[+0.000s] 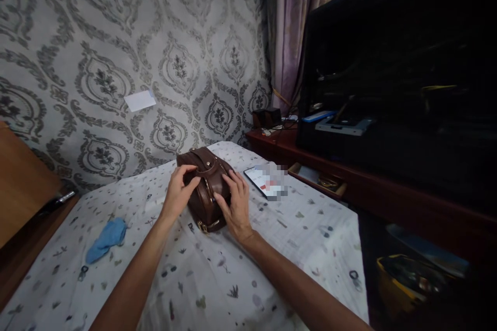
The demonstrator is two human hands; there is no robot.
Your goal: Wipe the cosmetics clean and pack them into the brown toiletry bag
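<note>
A dark brown leather-look bag with gold zippers and a short handle on top sits on the patterned white cloth. My left hand is at its left side, thumb and index fingertips touching the top near the handle, with a gap between them. On the right side of the bag rests my right hand, fingers spread over the leather and thumb near the zipper. Whether the zipper is fully closed I cannot tell. Gold zipper pulls hang at the near end.
Right of the bag lies a phone, its screen partly blurred. A blue cloth lies at the left. A dark red desk with a large black screen and a pulled-out drawer borders the right side. Behind is a patterned wall.
</note>
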